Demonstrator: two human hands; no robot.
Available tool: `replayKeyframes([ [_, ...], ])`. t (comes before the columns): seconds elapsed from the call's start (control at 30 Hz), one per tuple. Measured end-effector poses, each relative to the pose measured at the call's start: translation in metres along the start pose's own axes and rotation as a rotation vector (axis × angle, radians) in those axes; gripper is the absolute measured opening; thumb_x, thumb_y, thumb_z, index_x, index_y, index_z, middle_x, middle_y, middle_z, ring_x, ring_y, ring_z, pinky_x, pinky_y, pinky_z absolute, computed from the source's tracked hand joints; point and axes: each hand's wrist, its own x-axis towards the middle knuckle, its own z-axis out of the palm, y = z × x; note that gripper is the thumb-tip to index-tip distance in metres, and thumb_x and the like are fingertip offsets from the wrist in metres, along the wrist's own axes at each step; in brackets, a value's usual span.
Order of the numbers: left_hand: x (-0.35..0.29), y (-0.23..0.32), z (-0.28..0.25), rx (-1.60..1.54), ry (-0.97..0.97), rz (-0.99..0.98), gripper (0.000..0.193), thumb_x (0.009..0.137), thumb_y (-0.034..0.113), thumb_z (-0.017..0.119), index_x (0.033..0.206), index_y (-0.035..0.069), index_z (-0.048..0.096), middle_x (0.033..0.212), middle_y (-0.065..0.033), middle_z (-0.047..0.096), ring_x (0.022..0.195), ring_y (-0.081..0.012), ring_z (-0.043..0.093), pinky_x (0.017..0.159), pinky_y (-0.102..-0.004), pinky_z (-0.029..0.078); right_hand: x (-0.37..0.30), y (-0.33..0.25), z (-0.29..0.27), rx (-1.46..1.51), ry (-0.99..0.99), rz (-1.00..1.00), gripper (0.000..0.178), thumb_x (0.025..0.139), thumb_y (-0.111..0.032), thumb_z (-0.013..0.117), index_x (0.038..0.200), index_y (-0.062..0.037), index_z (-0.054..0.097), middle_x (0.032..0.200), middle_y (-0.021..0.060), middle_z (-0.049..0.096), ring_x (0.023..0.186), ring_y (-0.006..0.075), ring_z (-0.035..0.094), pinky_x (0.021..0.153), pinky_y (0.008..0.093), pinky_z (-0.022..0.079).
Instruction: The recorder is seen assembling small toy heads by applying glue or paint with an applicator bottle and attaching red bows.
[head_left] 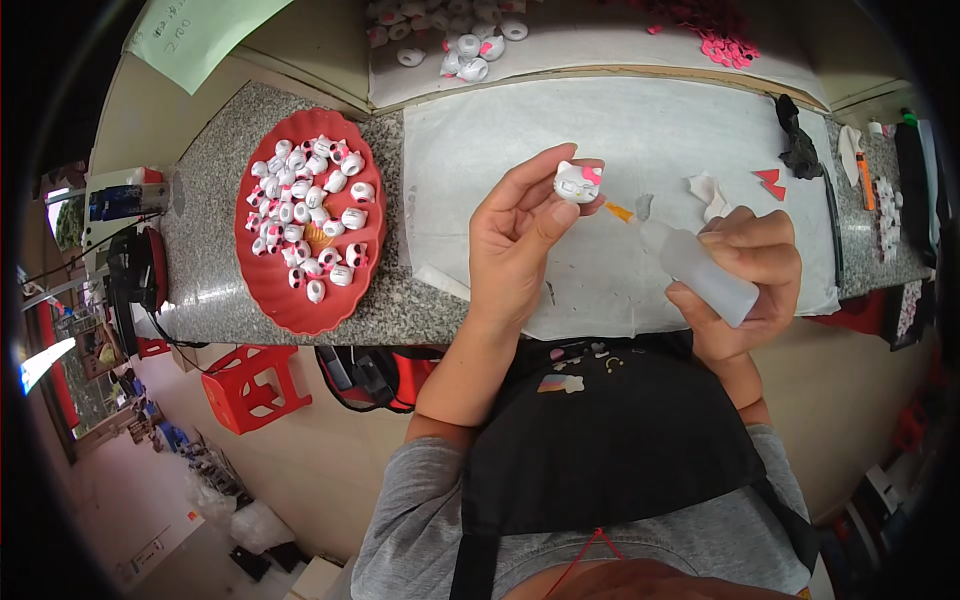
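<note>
Fingers (540, 215) pinch cat figurine (577, 183) | glue bottle (700, 270) nozzle seemingly just beside

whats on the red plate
The red plate holds a heap of small white cat-head figures with pink and red bows, and something small and orange shows among them. Whatever lies under the heap is covered.

The left hand (515, 235) holds a figurine (577, 183) over a sheet (620, 130) spread on the tabletop (210, 250). Just right of it, the right hand (745, 270) grips a bottle (700, 272), nozzle pointing at the figurine. Left of the sheet sits a plate (262, 290) heaped with figurines. Behind the sheet lie more figurines (465, 55); scraps (770, 182) lie at its right.
</note>
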Motion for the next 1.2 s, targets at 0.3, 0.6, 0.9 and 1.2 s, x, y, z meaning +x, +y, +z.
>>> replayKeyframes([
  [0.3,0.003,0.000,-0.006,-0.128,0.071,-0.045,0.037,0.076,0.002,0.049,0.111,0.001,0.039,0.103,-0.0178,0.049,0.087,-0.0188,0.052,0.079,-0.0295,0.041,0.019,0.019,-0.019,0.168,0.157,0.260,0.031,0.060,0.003,0.062,0.084,-0.0015,0.043,0.083,0.0110,0.046,0.067,0.0156,0.050,0.056,0.0239,0.043],
  [0.6,0.004,0.000,-0.008,-0.214,0.041,-0.055,0.036,0.076,0.003,0.049,0.110,0.002,0.037,0.108,-0.0195,0.044,0.088,-0.0190,0.052,0.081,-0.0276,0.041,0.088,0.144,-0.045,-0.419,-0.284,0.611,0.029,0.072,-0.012,0.052,0.099,-0.0031,0.045,0.077,0.0090,0.053,0.071,0.0187,0.054,0.057,0.0270,0.043],
  [0.9,0.003,0.001,-0.010,-0.218,0.047,-0.063,0.035,0.075,0.002,0.049,0.109,0.003,0.038,0.107,-0.0184,0.045,0.089,-0.0204,0.052,0.080,-0.0291,0.040,0.098,0.149,-0.031,-1.055,-0.406,0.258,0.023,0.062,-0.008,0.057,0.084,-0.0005,0.054,0.069,0.0175,0.055,0.067,0.0326,0.053,0.062,0.0387,0.042],
  [1.2,0.004,0.000,-0.008,-0.174,0.034,-0.029,0.034,0.075,0.001,0.049,0.107,0.004,0.039,0.106,-0.0174,0.047,0.090,-0.0208,0.051,0.082,-0.0315,0.038,0.083,0.132,-0.050,-0.769,-0.442,0.216,0.026,0.065,-0.003,0.053,0.091,-0.0001,0.052,0.071,0.0104,0.052,0.062,0.0208,0.051,0.058,0.0287,0.041],
])
